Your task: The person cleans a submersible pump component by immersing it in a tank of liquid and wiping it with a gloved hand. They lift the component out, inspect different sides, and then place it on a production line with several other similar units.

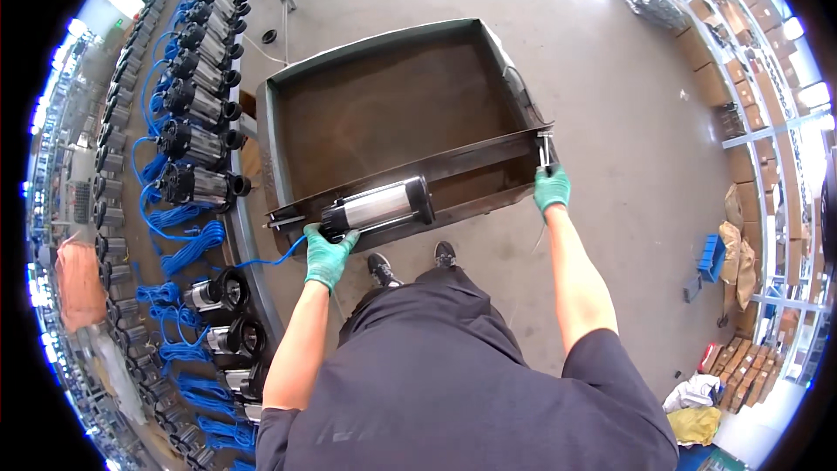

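Note:
A submersible pump with a shiny metal barrel and black ends lies on its side across the near part of a water-filled tank. My left hand, in a green glove, grips the pump's black left end, where a blue cable runs off to the left. At the tank's near right corner my right hand, also gloved in green, is closed around a small silver metal fitting. Its exact kind is too small to tell. A thin line hangs below that hand.
On my left, a long bench holds a row of similar pumps and coiled blue cables. Shelving with cardboard boxes stands along the right. A blue crate and a wooden pallet sit on the floor there.

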{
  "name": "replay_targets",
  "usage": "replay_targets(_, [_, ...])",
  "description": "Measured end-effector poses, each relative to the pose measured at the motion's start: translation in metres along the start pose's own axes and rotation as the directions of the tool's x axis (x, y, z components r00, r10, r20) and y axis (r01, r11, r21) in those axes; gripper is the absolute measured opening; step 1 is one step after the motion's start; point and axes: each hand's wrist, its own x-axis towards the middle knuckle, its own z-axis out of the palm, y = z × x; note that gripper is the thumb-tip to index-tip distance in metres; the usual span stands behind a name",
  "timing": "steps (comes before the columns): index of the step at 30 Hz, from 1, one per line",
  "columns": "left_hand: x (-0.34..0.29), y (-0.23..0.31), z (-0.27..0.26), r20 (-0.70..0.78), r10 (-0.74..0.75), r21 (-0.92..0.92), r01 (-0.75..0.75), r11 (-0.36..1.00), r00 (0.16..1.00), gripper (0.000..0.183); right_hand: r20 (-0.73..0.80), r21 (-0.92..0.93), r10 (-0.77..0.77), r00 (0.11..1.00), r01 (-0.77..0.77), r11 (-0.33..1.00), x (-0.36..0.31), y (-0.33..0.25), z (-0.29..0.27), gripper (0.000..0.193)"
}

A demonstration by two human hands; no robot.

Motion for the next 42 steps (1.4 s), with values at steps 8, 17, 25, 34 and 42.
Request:
replay_targets(8, [0.002,0.007,-0.004,0.045,-0.054,0.096,0.050,0.994,0.998,0.073,0.573,0.584,-0.274,0.772,-0.150,0.798,-0.103,-0.088,-0.021,0.019])
replay_targets(17, [0.004,0.008,-0.006,0.055,-0.106,0.025,0.104,0.994,0.993,0.078,0.692,0.443,-0.369,0.620,0.039,0.896,-0.100,-0.129,0.017,0.021])
replay_targets(25, [0.003,0.008,-0.010,0.059,-0.144,0.065,0.140,0.988,0.988,0.081,0.679,-0.049,-0.254,0.689,0.388,0.920,-0.093,-0.147,0.031,0.043])
replay_targets(34, [0.006,0.004,-0.007,0.084,-0.112,0.064,0.107,0.992,0.990,0.084,0.809,0.363,-0.135,0.572,-0.306,0.880,-0.084,-0.119,0.043,0.035])
replay_targets(42, [0.009,0.001,-0.008,0.107,-0.115,0.093,0.105,0.990,0.988,0.085,0.928,0.328,-0.165,0.335,-0.518,0.790,-0.075,-0.114,0.022,0.054])
